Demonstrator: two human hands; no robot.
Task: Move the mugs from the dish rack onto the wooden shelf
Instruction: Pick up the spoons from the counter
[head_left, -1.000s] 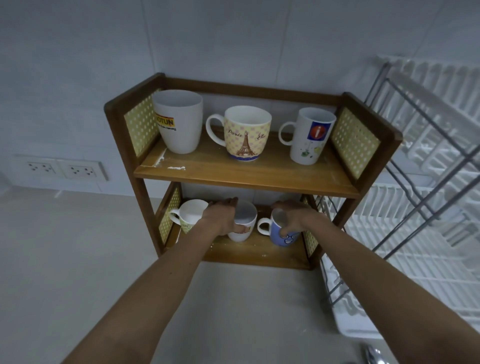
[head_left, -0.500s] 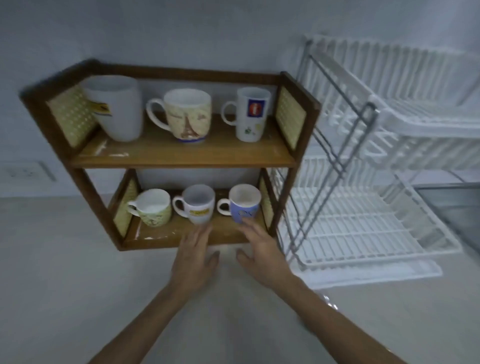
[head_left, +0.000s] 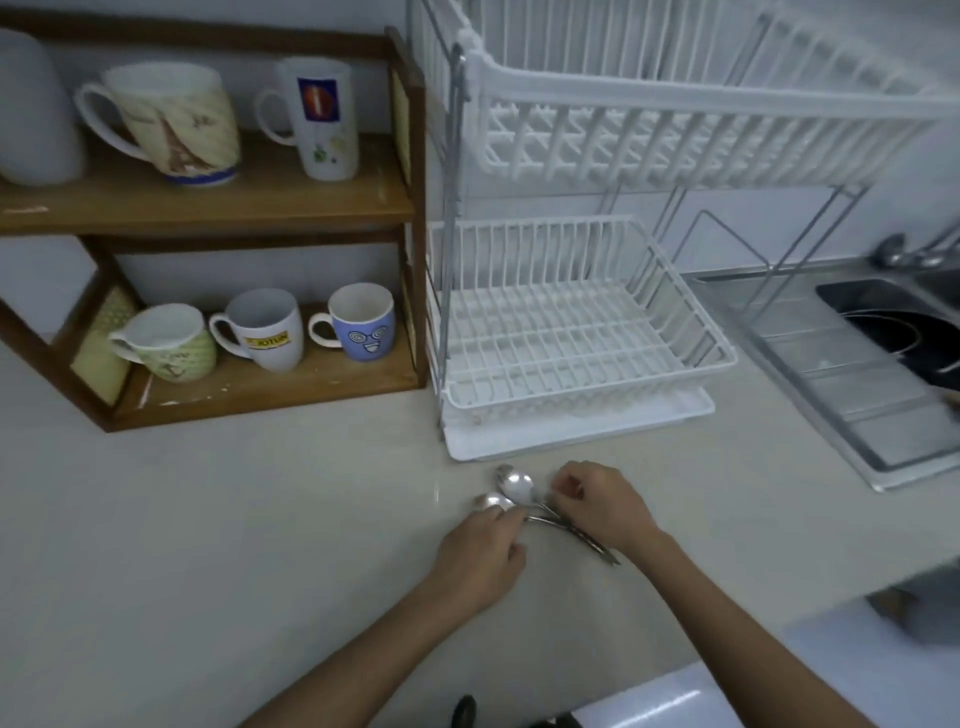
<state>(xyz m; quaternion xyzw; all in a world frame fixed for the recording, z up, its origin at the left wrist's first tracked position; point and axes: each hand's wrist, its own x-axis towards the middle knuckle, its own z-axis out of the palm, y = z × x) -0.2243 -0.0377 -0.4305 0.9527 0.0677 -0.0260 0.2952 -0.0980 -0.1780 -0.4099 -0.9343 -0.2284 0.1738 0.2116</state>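
Pale tabletop (head_left: 208, 519) runs under our view, with the wooden shelf (head_left: 260, 200) at the back left and the white dish rack (head_left: 571, 332) just beside it on the right, a steel sink (head_left: 883, 332) further right. We see no mug left in either tier of the rack; the mugs all stand upright on the shelf: a plain white one at the upper left edge, the Eiffel-print mug (head_left: 176, 124) and a tall white mug (head_left: 322, 119) above, and the green-patterned mug (head_left: 166, 343), the white logo mug (head_left: 265, 332) and the blue face mug (head_left: 363, 325) below. So we judge the moving done. Such mugs look like glazed ceramic: stiff, fairly heavy for their size, smooth enough to slip, and liable to chip against the shelf edge or each other, so we would take each by its handle or wrap the body, and lift clear before drawing it out. Our left hand (head_left: 480, 558) is curled loosely, fingertips touching a spoon bowl, and our right hand (head_left: 597, 509) is pinching the handles of the spoons (head_left: 514, 488) lying on the tabletop in front of the rack
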